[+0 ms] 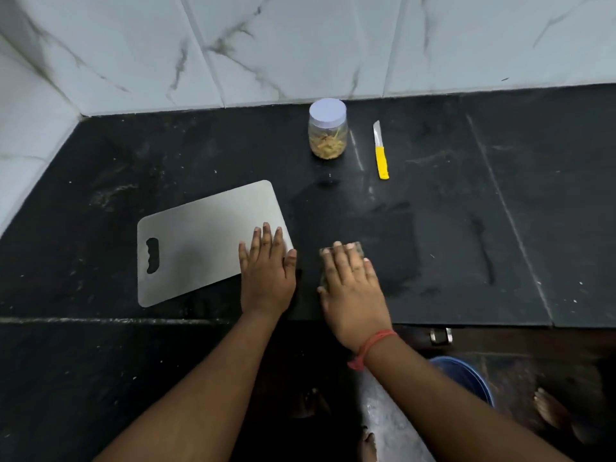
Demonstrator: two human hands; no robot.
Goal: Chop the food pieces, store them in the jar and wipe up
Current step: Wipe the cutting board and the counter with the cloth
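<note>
Left hand lies flat, fingers straight, on the smooth grey cutting board. Right hand presses a scouring pad onto the black stone worktop. Upper centre: lidded jar beside yellow-handled knife.

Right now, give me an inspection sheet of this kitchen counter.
Surface: black stone counter, smudged, with pale specks and a wiped patch ahead of the right hand.
Job's things: jar, white lid on, chopped pieces inside; yellow-handled knife lying to its right; grey cutting board, bare; scrub pad under the right hand.
Clutter: nothing seen.
Hands: left hand flat on the board's near right corner; right hand flat, pressing the pad.
Cables: nothing seen.
Surroundings: marble-look wall tiles behind; blue bucket and bare feet on the floor below.
</note>
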